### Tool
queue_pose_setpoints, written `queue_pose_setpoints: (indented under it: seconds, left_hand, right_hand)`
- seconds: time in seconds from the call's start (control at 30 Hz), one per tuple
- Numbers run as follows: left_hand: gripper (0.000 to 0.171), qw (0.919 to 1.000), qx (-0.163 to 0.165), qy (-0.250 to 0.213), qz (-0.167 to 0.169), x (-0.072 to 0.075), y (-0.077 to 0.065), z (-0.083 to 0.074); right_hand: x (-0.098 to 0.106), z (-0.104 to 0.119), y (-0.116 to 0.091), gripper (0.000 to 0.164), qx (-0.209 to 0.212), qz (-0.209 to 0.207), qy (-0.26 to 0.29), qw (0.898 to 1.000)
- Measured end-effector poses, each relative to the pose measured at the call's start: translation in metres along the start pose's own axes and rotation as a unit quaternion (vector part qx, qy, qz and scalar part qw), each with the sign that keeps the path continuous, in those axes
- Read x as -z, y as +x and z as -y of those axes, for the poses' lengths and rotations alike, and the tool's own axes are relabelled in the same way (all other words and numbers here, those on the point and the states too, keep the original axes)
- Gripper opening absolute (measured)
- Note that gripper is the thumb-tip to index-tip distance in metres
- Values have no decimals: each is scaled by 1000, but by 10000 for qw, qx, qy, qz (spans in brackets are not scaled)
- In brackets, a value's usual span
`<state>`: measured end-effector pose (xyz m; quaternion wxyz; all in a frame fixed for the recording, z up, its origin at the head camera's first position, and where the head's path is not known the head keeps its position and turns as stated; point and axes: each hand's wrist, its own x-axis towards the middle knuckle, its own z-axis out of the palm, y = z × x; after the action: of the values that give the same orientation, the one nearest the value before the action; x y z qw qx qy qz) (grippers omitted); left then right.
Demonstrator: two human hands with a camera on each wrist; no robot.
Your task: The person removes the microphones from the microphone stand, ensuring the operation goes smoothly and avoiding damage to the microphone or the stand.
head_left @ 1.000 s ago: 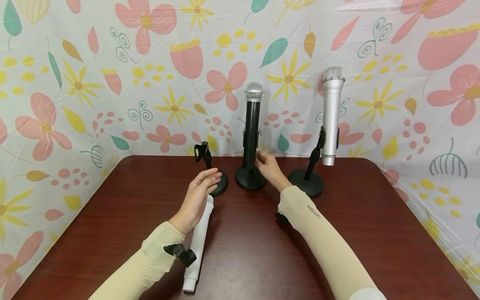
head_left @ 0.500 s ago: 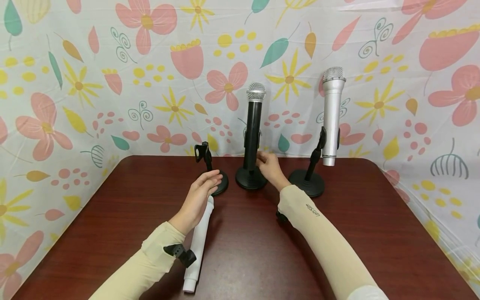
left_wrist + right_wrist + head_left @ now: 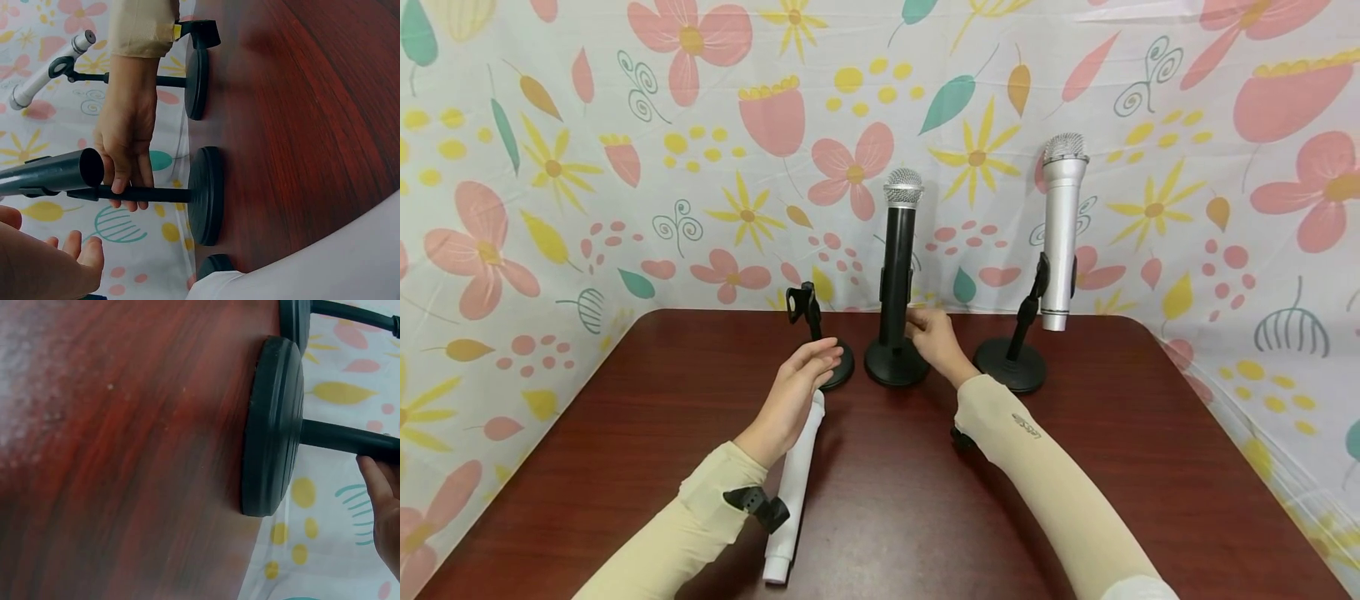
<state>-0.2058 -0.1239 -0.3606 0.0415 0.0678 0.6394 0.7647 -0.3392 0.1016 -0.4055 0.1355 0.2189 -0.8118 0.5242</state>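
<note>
In the head view a black microphone [image 3: 899, 258] with a silver mesh head stands upright in the clip of the middle stand, on a round black base [image 3: 897, 365]. My right hand [image 3: 936, 340] grips this stand's pole [image 3: 159, 194] below the microphone, thumb on one side and fingers round the other, as the left wrist view shows. My left hand [image 3: 792, 398] hovers with fingers extended above a white microphone [image 3: 797, 487] lying on the table. Part of the white microphone is hidden under that hand and wrist.
Left of the middle, a bare stand with a black clip [image 3: 805, 307] rises behind my left hand. At the right a silver microphone [image 3: 1060, 237] leans in its own stand [image 3: 1013, 364]. Floral cloth [image 3: 700, 200] hangs behind the dark red table [image 3: 895, 500].
My right hand has shifted the middle stand, with the black microphone in it, slightly left and nearer to me. My left hand stays almost in place.
</note>
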Motion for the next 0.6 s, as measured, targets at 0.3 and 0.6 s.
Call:
queue_pose_setpoints:
  seconds: [0.3, 0.6]
  left_hand:
    - [38, 10000, -47, -72, 14, -1, -1, -4]
    - [39, 9996, -226, -74, 166, -6, 2, -18]
  right_hand:
    - [6, 10, -10, 22, -114, 158, -99, 9998]
    - [12, 21, -22, 24, -112, 386, 53, 9992]
